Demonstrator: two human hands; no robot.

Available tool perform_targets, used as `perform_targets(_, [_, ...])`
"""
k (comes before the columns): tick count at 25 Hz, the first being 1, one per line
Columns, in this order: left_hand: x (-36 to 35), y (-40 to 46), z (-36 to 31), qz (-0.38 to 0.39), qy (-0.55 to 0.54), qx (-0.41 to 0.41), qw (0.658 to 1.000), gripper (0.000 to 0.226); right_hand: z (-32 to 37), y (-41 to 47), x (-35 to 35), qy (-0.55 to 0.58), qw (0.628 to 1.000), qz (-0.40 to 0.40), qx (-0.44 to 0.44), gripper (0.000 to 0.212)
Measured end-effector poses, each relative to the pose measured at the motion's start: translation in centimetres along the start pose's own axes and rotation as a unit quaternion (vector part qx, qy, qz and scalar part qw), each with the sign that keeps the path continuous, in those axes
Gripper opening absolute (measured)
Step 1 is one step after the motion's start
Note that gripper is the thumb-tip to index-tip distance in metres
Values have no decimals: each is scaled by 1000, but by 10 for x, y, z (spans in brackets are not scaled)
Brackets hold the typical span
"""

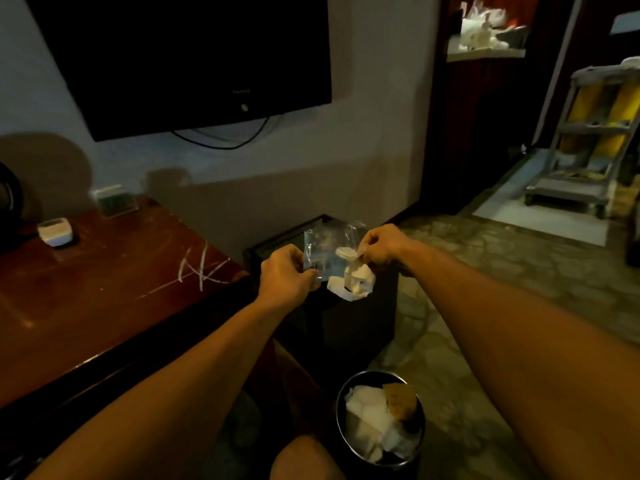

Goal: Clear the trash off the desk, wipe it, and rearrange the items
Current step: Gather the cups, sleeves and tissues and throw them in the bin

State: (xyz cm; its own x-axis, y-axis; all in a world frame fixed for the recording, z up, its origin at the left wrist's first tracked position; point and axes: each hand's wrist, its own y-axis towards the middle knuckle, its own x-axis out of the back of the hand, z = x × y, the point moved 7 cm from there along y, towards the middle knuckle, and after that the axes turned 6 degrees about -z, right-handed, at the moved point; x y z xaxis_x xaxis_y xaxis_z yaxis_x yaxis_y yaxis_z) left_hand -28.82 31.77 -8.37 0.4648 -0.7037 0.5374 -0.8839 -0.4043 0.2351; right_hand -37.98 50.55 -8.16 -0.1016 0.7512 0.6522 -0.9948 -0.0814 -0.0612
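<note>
Two hands pinching trash beyond the desk edge.
Your left hand (284,271) grips a clear crinkled plastic wrapper (327,245), your right hand (381,245) crumpled white paper (353,280), likely bound for the round metal bin (380,419) nearer you.

Wall-mounted television (180,57), cleaning cart (592,140), patterned floor (485,265)

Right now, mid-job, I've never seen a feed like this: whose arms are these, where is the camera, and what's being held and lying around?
There is one picture, from a camera on the person's head, looking forward and down. No machine: these are bare arms. The left hand pinches a clear plastic wrapper; the right hand pinches it too, along with crumpled white paper. Below stands a round bin already holding trash. At left, the wooden desk carries a small white dish and a clear card stand.
</note>
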Motion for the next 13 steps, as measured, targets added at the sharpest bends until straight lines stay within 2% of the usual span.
perform_targets(4, [-35,-2,26,-12,63,-5,998,32,-51,5,-17,-60,997,41,-13,14])
perform_targets(8, [-69,-9,57,8,51,16,999,34,-99,8,-50,-156,983,101,-11,20])
perform_targets(11, [-93,-16,85,36,40,36,998,31,-134,10,-71,-164,982,89,-10,14])
perform_targets(13, [-107,-19,103,57,41,48,996,21,-155,9,-87,-186,979,85,-7,23])
